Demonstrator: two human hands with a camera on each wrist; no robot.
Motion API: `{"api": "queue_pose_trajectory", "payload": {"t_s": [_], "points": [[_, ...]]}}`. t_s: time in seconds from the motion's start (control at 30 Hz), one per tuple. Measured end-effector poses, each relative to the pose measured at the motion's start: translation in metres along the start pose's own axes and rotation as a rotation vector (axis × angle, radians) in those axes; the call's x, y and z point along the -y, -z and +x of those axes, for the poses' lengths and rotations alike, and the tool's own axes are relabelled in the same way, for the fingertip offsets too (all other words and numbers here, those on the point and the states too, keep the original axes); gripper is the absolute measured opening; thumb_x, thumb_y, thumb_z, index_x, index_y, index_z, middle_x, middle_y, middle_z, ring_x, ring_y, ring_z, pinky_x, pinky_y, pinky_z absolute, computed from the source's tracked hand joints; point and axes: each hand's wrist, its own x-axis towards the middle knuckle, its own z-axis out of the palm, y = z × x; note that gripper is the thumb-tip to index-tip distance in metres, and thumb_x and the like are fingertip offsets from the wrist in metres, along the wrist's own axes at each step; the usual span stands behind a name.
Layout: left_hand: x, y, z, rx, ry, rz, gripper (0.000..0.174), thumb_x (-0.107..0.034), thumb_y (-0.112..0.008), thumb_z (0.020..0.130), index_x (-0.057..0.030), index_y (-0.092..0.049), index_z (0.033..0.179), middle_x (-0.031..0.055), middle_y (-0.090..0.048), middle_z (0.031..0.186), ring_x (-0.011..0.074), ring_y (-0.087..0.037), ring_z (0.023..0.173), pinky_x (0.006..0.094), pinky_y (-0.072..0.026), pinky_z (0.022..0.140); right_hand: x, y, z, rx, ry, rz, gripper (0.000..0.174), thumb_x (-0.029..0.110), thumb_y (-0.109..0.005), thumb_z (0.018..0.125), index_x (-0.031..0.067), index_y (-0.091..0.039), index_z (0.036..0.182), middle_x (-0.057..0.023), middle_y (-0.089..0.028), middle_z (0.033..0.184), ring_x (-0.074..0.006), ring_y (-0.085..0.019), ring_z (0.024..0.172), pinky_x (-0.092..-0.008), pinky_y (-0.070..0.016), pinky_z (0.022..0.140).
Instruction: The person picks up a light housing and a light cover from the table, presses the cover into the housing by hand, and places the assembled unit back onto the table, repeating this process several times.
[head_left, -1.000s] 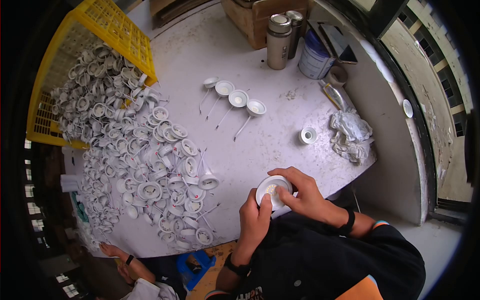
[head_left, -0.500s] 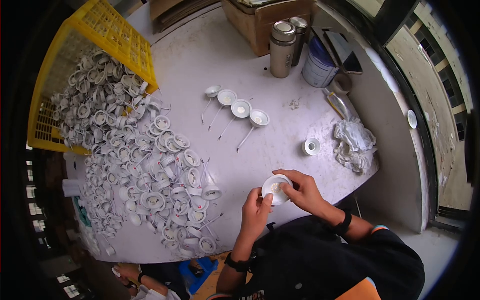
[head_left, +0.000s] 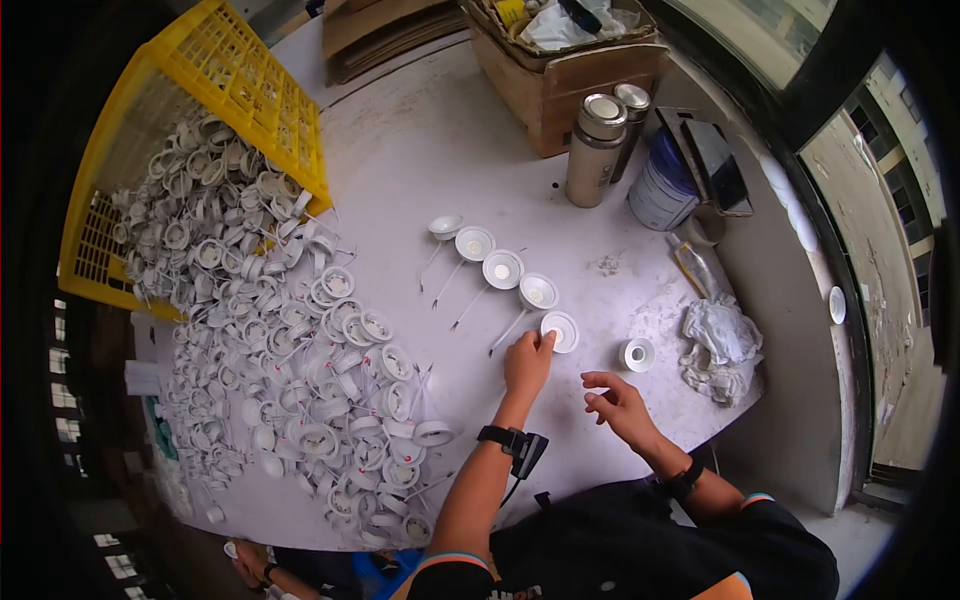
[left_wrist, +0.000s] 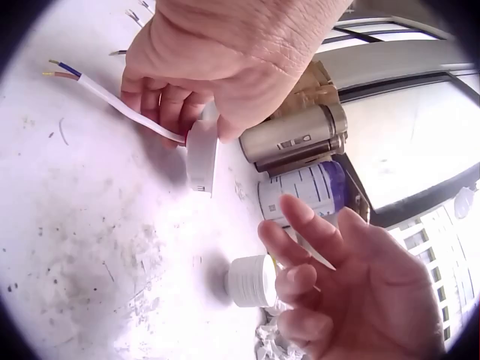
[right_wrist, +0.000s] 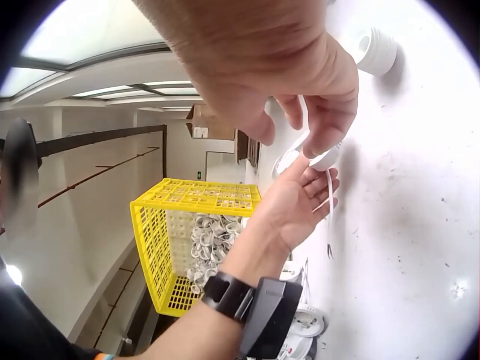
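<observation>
The left hand (head_left: 528, 362) grips a round white lamp cup (head_left: 561, 333) by its rim, at the near end of a slanting row of similar cups (head_left: 502, 269). In the left wrist view the left hand (left_wrist: 210, 67) pinches that cup (left_wrist: 201, 156), whose white cable ends in blue and brown wires. The right hand (head_left: 622, 410) is off to the right with bent, spread fingers, holding nothing. A small white ribbed cup (head_left: 637, 354) stands just beyond it on the table. The right wrist view shows the right hand (right_wrist: 285, 82) near the left hand (right_wrist: 289, 210).
Many white cups with cables lie heaped at the left (head_left: 330, 420), spilling from a yellow crate (head_left: 300, 150). At the back are a cardboard box (head_left: 560, 100), a steel flask (head_left: 596, 150) and a blue-lidded tub (head_left: 660, 185). Crumpled plastic (head_left: 720, 345) lies right. Another person's hand (head_left: 245, 565) shows lower left.
The left hand has moved the cup forward, away from the body, to the near end of the row. The right hand has let go of it and is apart from it.
</observation>
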Motion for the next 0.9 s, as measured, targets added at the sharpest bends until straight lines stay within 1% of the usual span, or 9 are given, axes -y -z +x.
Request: {"api": "queue_pose_trajectory", "payload": {"t_s": [0.1,0.17,0.23,0.37,0.53,0.57,0.67,0.8,0.9], "points": [[0.000,-0.006,0.008,-0.120,-0.058,0.191,0.038,-0.039,-0.052,0.084,-0.0022,-0.060,0.079,0.0162,-0.063,0.080,0.0375,-0.055,0.080,0.0457,-0.0423,0.074,-0.003,0.000,0.001,0.022,0.001,-0.034,0.031,0.013,-0.058,0.084,0.0036,-0.054,0.112,-0.0055,-0.056,0.104,-0.0101,-0.055,0.072,-0.0232,-0.0469,0.056],[-0.007,0.001,-0.008,-0.245,-0.132,0.335,0.039,-0.037,-0.052,0.085,0.0008,-0.057,0.094,0.0188,-0.059,0.095,0.0350,-0.052,0.093,0.0436,-0.0404,0.081,-0.006,-0.001,0.002,0.033,0.005,-0.027,0.030,0.013,-0.058,0.083,0.0032,-0.054,0.111,-0.0047,-0.057,0.104,-0.0101,-0.055,0.073,-0.0229,-0.0462,0.057],[-0.002,0.011,-0.034,-0.399,-0.313,0.214,0.033,-0.028,-0.056,0.084,-0.0002,-0.055,0.101,0.0181,-0.055,0.104,0.0337,-0.050,0.099,0.0429,-0.0386,0.086,-0.003,-0.002,0.000,0.050,0.016,-0.059,0.030,0.013,-0.058,0.083,0.0035,-0.054,0.111,-0.0042,-0.057,0.105,-0.0100,-0.055,0.073,-0.0226,-0.0455,0.057],[0.020,0.045,-0.121,-0.327,-0.299,-0.012,0.030,-0.019,-0.058,0.082,-0.0015,-0.053,0.106,0.0159,-0.051,0.112,0.0330,-0.047,0.105,0.0427,-0.0357,0.090,-0.003,-0.008,-0.009,0.112,0.030,-0.125,0.028,0.013,-0.058,0.082,0.0035,-0.056,0.109,-0.0027,-0.058,0.101,-0.0088,-0.053,0.072,-0.0226,-0.0446,0.057],[0.049,0.106,-0.148,-0.539,-0.279,0.684,0.034,-0.007,-0.059,0.071,-0.0056,-0.054,0.104,0.0096,-0.049,0.114,0.0260,-0.045,0.107,0.0401,-0.0343,0.089,-0.004,-0.025,-0.025,0.258,0.077,-0.192,0.026,0.010,-0.057,0.082,0.0026,-0.056,0.107,-0.0034,-0.058,0.095,-0.0091,-0.053,0.070,-0.0228,-0.0449,0.057],[0.057,0.112,-0.142,-0.585,-0.268,0.694,0.034,-0.007,-0.059,0.071,-0.0056,-0.054,0.104,0.0096,-0.049,0.114,0.0260,-0.045,0.107,0.0401,-0.0343,0.089,-0.005,-0.031,-0.027,0.329,0.103,-0.260,0.026,0.009,-0.057,0.082,0.0022,-0.056,0.107,-0.0037,-0.059,0.093,-0.0095,-0.053,0.070,-0.0230,-0.0451,0.058],[0.073,0.126,-0.120,-0.245,-0.280,1.041,0.019,-0.009,-0.058,0.069,-0.0056,-0.060,0.087,0.0083,-0.055,0.096,0.0233,-0.050,0.091,0.0359,-0.0387,0.075,-0.004,-0.044,-0.033,0.407,0.117,-0.293,0.023,0.007,-0.057,0.082,0.0019,-0.057,0.104,-0.0040,-0.059,0.092,-0.0109,-0.055,0.070,-0.0237,-0.0460,0.057],[0.074,0.119,-0.107,-0.173,-0.215,1.087,0.013,-0.011,-0.059,0.068,-0.0057,-0.060,0.080,0.0080,-0.058,0.088,0.0233,-0.052,0.088,0.0359,-0.0398,0.075,0.004,-0.050,-0.041,0.433,0.135,-0.336,0.027,0.008,-0.057,0.082,0.0019,-0.054,0.108,-0.0055,-0.059,0.092,-0.0115,-0.055,0.071,-0.0232,-0.0467,0.057],[0.033,0.111,-0.132,-0.181,-0.304,0.784,0.014,-0.014,-0.059,0.072,-0.0039,-0.058,0.082,0.0098,-0.058,0.083,0.0250,-0.052,0.086,0.0374,-0.0400,0.075,0.005,-0.053,-0.047,0.295,0.190,-0.237,0.034,0.011,-0.058,0.082,0.0019,-0.050,0.113,-0.0069,-0.059,0.093,-0.0118,-0.056,0.071,-0.0231,-0.0471,0.057]]}}
